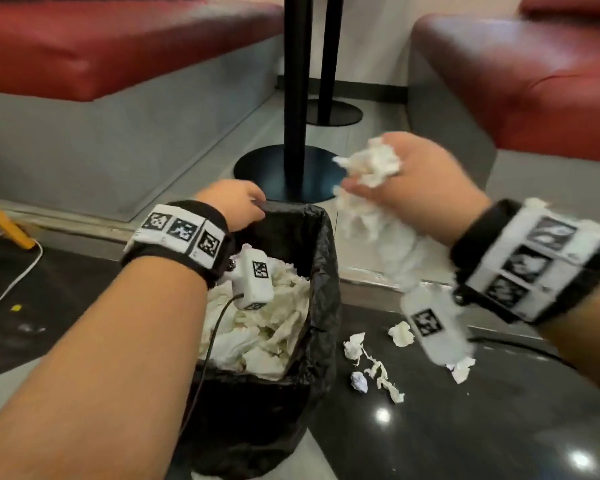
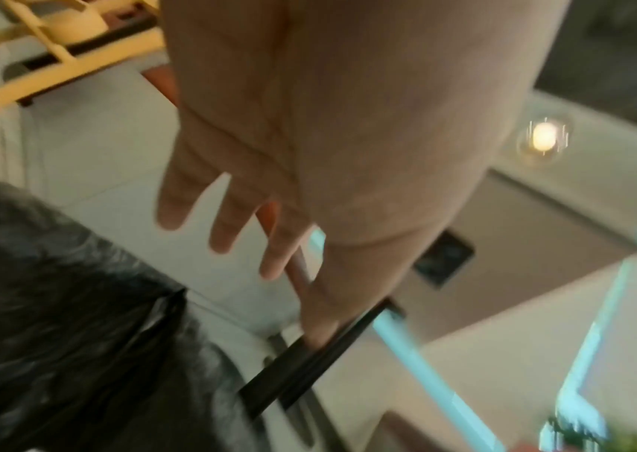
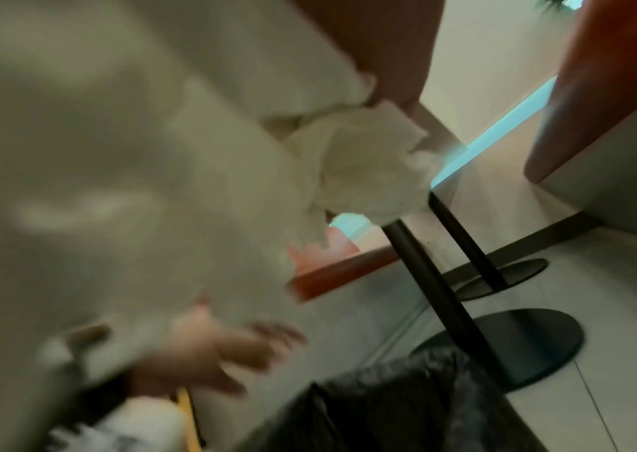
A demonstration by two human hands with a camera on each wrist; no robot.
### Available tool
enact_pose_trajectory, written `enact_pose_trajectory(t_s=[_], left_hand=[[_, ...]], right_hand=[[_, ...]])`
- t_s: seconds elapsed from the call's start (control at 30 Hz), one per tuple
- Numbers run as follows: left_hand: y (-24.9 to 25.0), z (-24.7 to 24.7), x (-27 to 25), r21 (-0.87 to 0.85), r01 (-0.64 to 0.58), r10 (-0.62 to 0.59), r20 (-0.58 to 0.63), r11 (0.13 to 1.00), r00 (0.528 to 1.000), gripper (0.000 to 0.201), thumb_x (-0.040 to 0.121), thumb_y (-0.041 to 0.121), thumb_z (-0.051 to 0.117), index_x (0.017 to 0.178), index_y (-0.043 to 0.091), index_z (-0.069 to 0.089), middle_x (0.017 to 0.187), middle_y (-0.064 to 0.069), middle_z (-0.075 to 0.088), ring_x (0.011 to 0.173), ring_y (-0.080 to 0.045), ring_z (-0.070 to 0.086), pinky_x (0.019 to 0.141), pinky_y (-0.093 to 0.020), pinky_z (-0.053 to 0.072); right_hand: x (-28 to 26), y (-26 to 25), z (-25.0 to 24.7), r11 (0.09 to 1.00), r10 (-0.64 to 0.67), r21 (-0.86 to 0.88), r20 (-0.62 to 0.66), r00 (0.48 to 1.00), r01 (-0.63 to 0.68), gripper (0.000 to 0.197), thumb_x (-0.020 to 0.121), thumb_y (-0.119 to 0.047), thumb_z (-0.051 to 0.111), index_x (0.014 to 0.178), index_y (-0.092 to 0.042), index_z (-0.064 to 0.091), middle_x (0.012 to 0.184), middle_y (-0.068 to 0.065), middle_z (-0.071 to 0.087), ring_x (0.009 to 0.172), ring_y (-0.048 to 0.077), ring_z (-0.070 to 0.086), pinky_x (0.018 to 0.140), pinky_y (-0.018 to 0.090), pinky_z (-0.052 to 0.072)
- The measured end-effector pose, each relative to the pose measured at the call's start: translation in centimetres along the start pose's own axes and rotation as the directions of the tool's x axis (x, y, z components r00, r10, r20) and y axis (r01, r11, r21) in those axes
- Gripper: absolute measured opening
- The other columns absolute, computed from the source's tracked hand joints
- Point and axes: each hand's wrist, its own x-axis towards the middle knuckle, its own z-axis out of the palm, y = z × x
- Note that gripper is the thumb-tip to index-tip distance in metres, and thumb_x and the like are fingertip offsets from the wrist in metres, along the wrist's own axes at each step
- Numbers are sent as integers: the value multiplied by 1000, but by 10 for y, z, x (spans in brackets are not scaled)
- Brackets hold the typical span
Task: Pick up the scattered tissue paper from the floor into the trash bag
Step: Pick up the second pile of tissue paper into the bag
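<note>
White crumpled tissue wad [image 1: 371, 164] gripped in right hand [image 1: 413, 181], fingers curled round it, held above & just right of black trash bag [image 1: 323, 271]. Bag already packed w/ tissue [image 1: 267, 327], upright on floor. Left hand [image 1: 234, 202] at bag's far rim; wrist view shows fingers [image 2: 223, 226] straight & slightly spread, contact w/ rim not clear. More tissue scraps [image 1: 374, 365] scattered on dark glossy floor [image 1: 465, 427] right of bag, near right forearm. Black table pedestal [image 1: 297, 98] just behind bag; red booth seats [image 1: 534, 81] either side. Right wrist view blurred.
</note>
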Motion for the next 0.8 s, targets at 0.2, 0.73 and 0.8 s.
enact_pose_trajectory(t_s=[0.2,0.73,0.8], left_hand=[[-26,-22,-43,-380,56,-223,-413,923,883,23,83,15,48,98,17,65,112,-14,67,109,-34,57,93,-37,44],[167,211,-88,129,-350,323,192,928,927,25,86,25,48,109,19,57,112,-10,58,105,-34,53,82,-41,44],[158,265,-87,163,-262,198,330,951,923,37,89,33,49,125,23,48,131,-9,46,120,-35,42,93,-47,40]], right_hand=[[20,-20,123,975,71,-220,470,880,39,79,74,-64,61,137,-22,40,141,11,36,124,28,43,105,38,38],[-73,302,26,825,439,-553,498,748,-116,15,80,-30,65,94,-25,63,108,4,67,98,22,60,84,30,46],[-88,334,29,834,489,-517,529,694,-193,15,80,-30,67,90,-29,56,108,3,67,98,21,61,85,28,45]])
